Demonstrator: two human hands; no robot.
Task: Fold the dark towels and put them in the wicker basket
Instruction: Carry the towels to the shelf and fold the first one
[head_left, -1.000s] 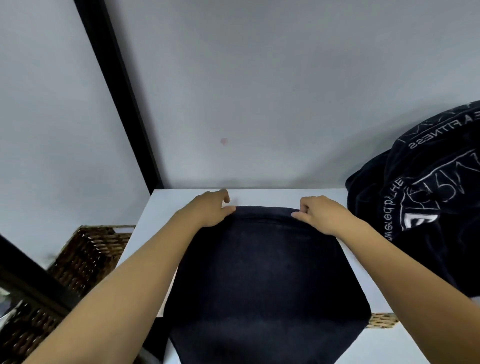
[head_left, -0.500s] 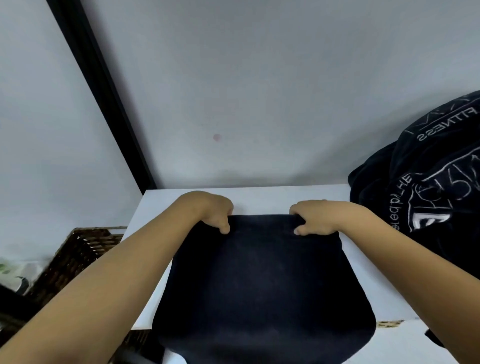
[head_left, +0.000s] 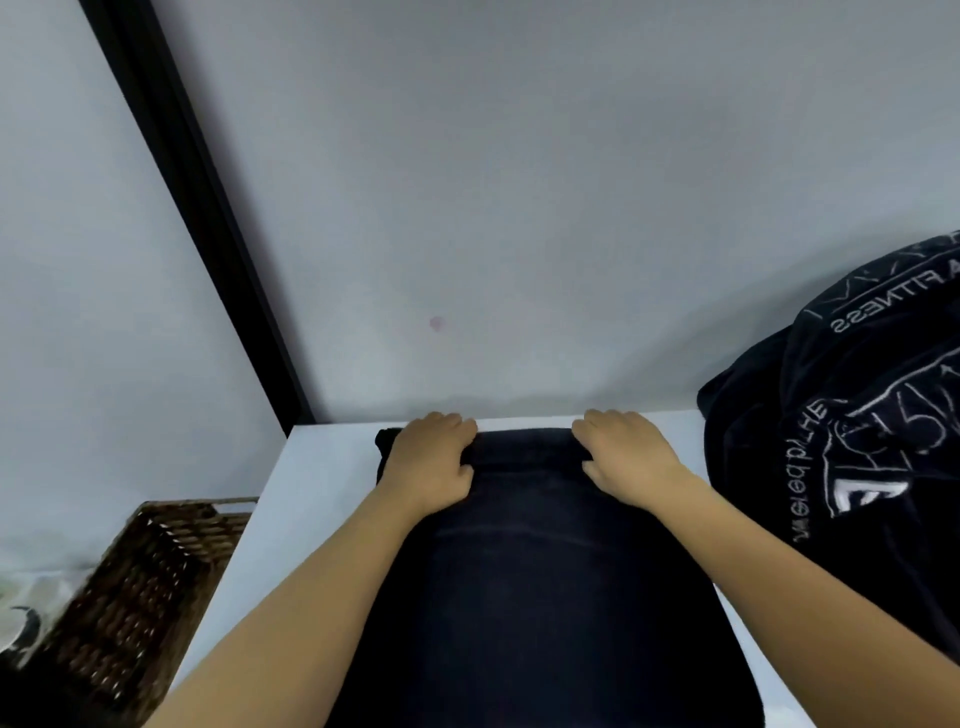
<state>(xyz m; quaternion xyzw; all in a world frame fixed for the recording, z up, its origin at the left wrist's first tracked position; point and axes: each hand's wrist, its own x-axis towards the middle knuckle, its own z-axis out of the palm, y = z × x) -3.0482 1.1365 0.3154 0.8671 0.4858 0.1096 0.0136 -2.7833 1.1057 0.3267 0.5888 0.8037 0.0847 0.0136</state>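
A plain dark towel (head_left: 550, 597) lies spread on the white table (head_left: 322, 457), running from its near edge to a rolled or folded far edge close to the wall. My left hand (head_left: 431, 462) grips that far edge at its left part, fingers curled over the top and thumb on the near side. My right hand (head_left: 623, 457) grips the same edge at its right part. A heap of dark towels with white lettering (head_left: 857, 441) sits at the table's right. The wicker basket (head_left: 145, 582) stands on the floor left of the table.
The grey wall (head_left: 519, 208) rises directly behind the table's far edge. A black vertical frame (head_left: 197, 223) runs down to the table's far left corner. Some pale objects (head_left: 26, 618) lie at the far left beside the basket.
Both hands pushed the towel's far edge forward toward the wall, and that edge now shows as a thicker fold under the curled fingers. The view shifted slightly.
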